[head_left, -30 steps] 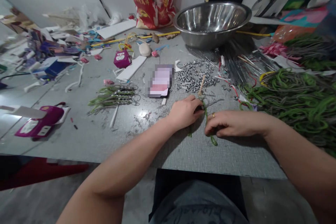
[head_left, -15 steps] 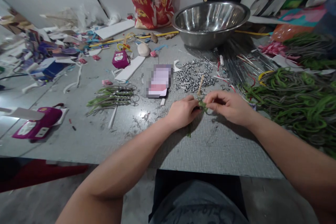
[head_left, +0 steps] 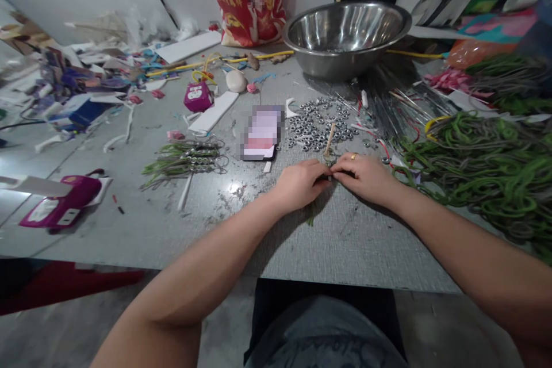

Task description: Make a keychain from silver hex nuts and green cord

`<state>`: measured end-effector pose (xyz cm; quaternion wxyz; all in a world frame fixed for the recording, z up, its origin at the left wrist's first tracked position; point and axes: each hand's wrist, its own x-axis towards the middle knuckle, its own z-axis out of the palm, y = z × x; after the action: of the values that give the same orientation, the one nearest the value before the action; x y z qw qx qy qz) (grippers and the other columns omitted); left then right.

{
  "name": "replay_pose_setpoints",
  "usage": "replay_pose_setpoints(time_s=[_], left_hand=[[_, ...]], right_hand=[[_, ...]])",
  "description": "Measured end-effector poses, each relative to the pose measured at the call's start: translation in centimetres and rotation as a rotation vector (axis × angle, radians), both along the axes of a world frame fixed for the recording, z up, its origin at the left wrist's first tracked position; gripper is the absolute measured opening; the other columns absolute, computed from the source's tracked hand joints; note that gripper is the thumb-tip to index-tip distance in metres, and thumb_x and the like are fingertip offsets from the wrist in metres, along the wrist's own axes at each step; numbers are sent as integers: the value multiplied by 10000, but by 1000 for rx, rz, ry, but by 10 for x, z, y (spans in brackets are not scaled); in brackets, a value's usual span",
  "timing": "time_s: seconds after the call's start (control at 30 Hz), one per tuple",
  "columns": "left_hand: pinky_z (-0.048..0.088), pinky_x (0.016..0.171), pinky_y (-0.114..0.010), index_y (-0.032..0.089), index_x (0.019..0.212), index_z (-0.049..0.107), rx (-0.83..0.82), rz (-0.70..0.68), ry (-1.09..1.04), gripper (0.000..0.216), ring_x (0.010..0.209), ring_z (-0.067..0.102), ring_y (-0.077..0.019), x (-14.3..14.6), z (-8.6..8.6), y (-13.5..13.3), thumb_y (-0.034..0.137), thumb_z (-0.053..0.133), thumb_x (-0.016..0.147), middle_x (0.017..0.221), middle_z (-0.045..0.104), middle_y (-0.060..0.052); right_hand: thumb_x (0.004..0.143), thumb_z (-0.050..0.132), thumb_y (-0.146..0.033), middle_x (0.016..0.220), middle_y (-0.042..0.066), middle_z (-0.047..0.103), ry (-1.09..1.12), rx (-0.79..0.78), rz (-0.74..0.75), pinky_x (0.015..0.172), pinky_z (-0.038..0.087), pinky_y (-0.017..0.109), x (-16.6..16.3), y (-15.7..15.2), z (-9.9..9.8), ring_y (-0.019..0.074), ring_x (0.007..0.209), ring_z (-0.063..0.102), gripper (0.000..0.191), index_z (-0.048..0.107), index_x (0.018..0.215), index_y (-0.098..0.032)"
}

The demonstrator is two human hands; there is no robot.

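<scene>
My left hand (head_left: 304, 184) is closed in a pinch on a green cord (head_left: 311, 219), whose ends hang out below the fingers onto the table. Fingertip to fingertip with it, my right hand (head_left: 364, 177) pinches the same cord; the pinched part is mostly hidden. A ring shows on one right finger. Just beyond the fingertips a thin wooden stick (head_left: 330, 139) stands up at a slant. Behind it lie many loose silver metal beads (head_left: 319, 118). To the left rests a bundle of green cords strung with silver beads (head_left: 194, 156).
A phone (head_left: 261, 132) lies left of the beads. At the back stand a steel basin (head_left: 340, 63) and a red bag (head_left: 250, 6). A heap of green and grey cords (head_left: 487, 167) covers the right side. A purple power socket (head_left: 64, 204) sits at left, near scraps (head_left: 81, 83).
My right hand has turned and closed in against the left fingertips, so the green cord that showed between the hands is now mostly covered. My left hand has barely moved.
</scene>
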<state>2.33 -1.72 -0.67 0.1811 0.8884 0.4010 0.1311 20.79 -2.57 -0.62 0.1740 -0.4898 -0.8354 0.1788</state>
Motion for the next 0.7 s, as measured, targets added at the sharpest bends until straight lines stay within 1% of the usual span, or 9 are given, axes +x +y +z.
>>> replay_pose_setpoints(time_s=[0.1,0.17,0.23,0.3,0.37,0.53,0.6,0.7], left_hand=[[464,689,-266,180,946,635,-24,4,-50,159,766,600,-136,0,0,0,239,534,838,871,645,-30],[464,700,-264,182,943,636,-45,10,-72,156,777,601,-134,0,1,1,226,530,838,878,648,-29],[465,723,-271,185,945,637,-60,20,-76,157,806,604,-140,0,1,0,212,526,837,895,653,-29],[467,741,-281,183,945,638,-63,31,-69,159,827,607,-148,1,1,0,209,524,837,911,656,-32],[469,745,-287,182,944,637,-56,41,-58,160,838,610,-154,2,1,0,217,521,840,920,659,-36],[476,740,-297,181,954,635,-31,53,-23,175,858,617,-168,3,1,0,225,501,850,942,665,-48],[477,739,-303,178,959,637,-31,59,-9,180,861,619,-176,3,1,0,226,501,851,948,667,-53],[478,738,-312,174,966,640,-38,65,5,184,858,622,-184,4,2,0,227,505,853,954,668,-57]], right_hand=[[802,478,-225,920,84,660,-83,22,38,778,413,355,0,-2,5,211,846,599,226,674,904,-180],[766,524,-249,930,80,657,-129,45,37,801,385,384,0,-3,7,228,859,595,210,665,905,-179],[752,545,-258,937,74,654,-157,64,32,816,358,402,0,-3,8,243,888,585,176,656,866,-183],[760,538,-246,939,69,649,-165,82,45,821,343,403,0,-2,7,244,903,574,125,642,797,-186],[788,514,-240,948,70,646,-162,91,66,817,341,398,1,-1,5,238,906,563,126,623,753,-188],[879,414,-265,973,92,636,-172,88,75,821,351,404,-1,1,0,244,928,537,227,613,809,-180],[883,410,-254,979,102,632,-195,98,54,818,357,402,-2,1,-1,247,926,536,225,611,825,-173],[864,448,-228,970,103,628,-221,114,27,805,364,389,-3,1,-2,247,920,538,171,606,824,-174]])
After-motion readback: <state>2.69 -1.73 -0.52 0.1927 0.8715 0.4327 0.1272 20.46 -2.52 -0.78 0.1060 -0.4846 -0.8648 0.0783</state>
